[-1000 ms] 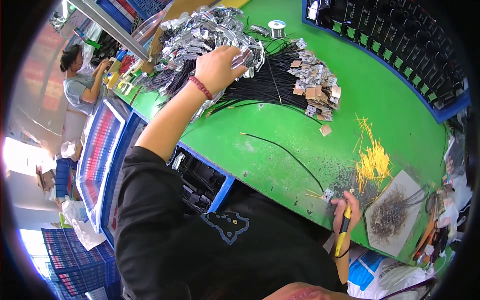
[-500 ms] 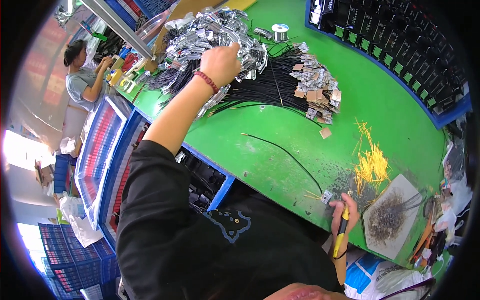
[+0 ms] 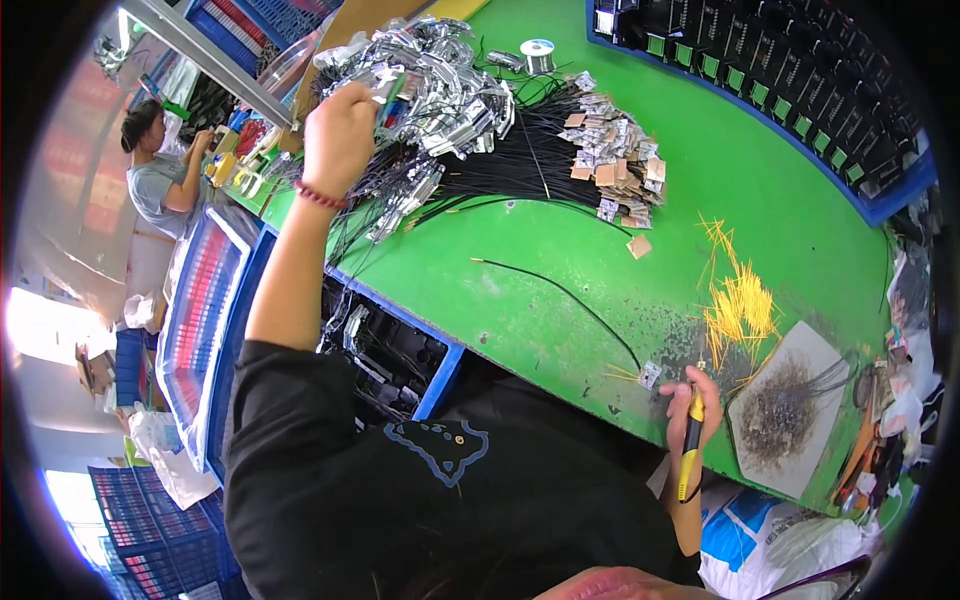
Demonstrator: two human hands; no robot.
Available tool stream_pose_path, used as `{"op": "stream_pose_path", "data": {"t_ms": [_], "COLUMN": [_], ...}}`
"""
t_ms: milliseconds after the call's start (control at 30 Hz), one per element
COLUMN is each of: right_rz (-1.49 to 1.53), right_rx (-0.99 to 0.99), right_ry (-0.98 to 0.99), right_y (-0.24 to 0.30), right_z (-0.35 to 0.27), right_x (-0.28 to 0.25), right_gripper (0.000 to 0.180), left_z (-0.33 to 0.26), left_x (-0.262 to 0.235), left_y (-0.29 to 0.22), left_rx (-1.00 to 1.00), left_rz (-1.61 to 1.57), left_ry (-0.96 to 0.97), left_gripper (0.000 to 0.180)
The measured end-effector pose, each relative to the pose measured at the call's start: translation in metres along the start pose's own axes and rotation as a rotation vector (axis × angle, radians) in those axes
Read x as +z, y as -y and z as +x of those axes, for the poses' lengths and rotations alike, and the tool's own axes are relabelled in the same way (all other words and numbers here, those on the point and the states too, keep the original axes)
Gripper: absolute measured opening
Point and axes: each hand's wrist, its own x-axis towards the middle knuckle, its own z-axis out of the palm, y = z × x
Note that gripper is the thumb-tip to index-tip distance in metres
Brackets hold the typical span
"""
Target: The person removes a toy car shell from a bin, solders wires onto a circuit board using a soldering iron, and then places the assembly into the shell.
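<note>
My left hand (image 3: 338,140) is over the left side of a heap of silver foil-like pieces (image 3: 455,95). Its fingers are closed on a shiny silver piece (image 3: 384,88) with a green edge. From the heap, black cables (image 3: 510,165) run to a pile of small square circuit boards (image 3: 620,165). Near the table's front edge my right hand (image 3: 692,400) grips a yellow and black soldering iron (image 3: 691,445), tip pointing away from me. Just left of it lies a small circuit board (image 3: 649,375) with thin yellow wires and a single black cable (image 3: 570,296).
Loose yellow wires (image 3: 740,312) lie beyond my right hand, beside a soot-stained pale slab (image 3: 785,415). A solder spool (image 3: 537,56) stands at the back. A blue-edged tray of black parts (image 3: 760,95) fills the far right. Another person (image 3: 160,165) works at the far left.
My left hand has moved left across the heap and now has a silver piece in its fingers. My right hand still grips the soldering iron in nearly the same place.
</note>
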Motion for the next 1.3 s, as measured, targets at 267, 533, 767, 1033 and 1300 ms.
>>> {"op": "stream_pose_path", "data": {"t_ms": [267,533,767,1033,1300], "right_rz": [0.17,0.094,-0.187,0.03,-0.23], "right_rx": [-0.016,-0.628,-0.703,-0.262,-0.656], "right_ry": [-0.24,0.008,-0.186,-0.179,-0.167], "right_y": [0.045,0.143,0.153,0.119,0.086], "right_z": [0.012,0.062,0.108,0.083,0.078], "right_x": [-0.027,-0.064,-0.025,-0.023,0.026], "right_gripper": [0.031,0.035,0.045,0.026,0.04], "left_z": [-0.064,-0.078,-0.112,-0.105,-0.131], "left_x": [-0.032,0.008,0.062,0.116,0.154], "left_y": [-0.058,-0.163,-0.204,-0.194,-0.18], "left_rx": [0.56,0.975,0.978,0.677,0.152], "left_rz": [-0.221,-0.247,-0.62,-0.751,-1.066], "left_ry": [-0.088,0.103,0.286,0.507,0.959], "left_gripper": [0.002,0.061,0.051,0.021,0.022]}}
